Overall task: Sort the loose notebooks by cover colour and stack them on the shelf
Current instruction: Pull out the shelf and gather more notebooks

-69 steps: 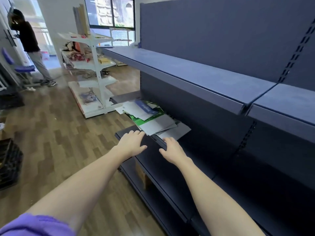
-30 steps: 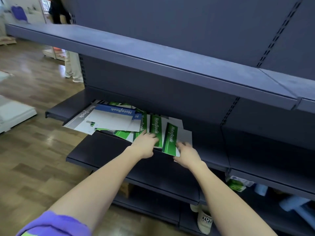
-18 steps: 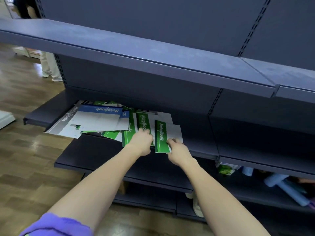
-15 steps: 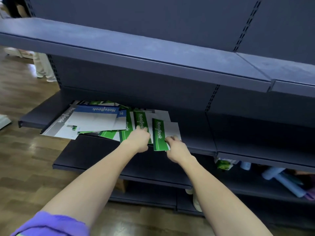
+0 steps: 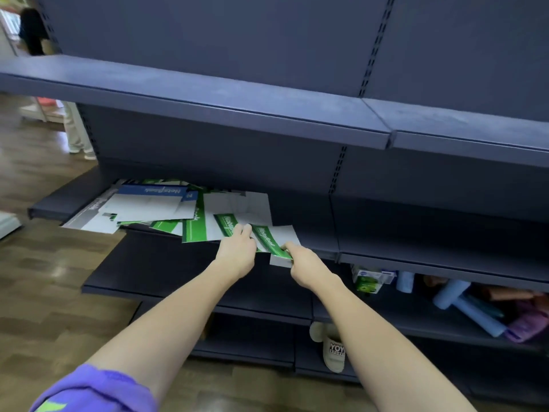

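Loose notebooks lie fanned out on a dark middle shelf (image 5: 312, 242). A blue-banded notebook (image 5: 154, 200) tops the left heap, and green-banded notebooks (image 5: 194, 227) spread out under and beside it. My right hand (image 5: 300, 260) pinches the near corner of a green-banded notebook (image 5: 274, 237) that juts past the shelf's front edge. Over the neighbouring green notebook (image 5: 227, 224) lies my left hand (image 5: 237, 248), fingers curled on its near edge.
A long bare shelf (image 5: 208, 93) overhangs the notebooks. A deeper shelf (image 5: 142, 269) sticks out below them. Bottles, rolls and a slipper (image 5: 332, 349) sit on the lower right shelves. A person (image 5: 32, 31) stands far left on the wooden floor.
My view swung from along the aisle to face the shelving. Both hands went from the lower shelf edge up to the green notebooks, and the right-hand one has slid towards me off the shelf edge.
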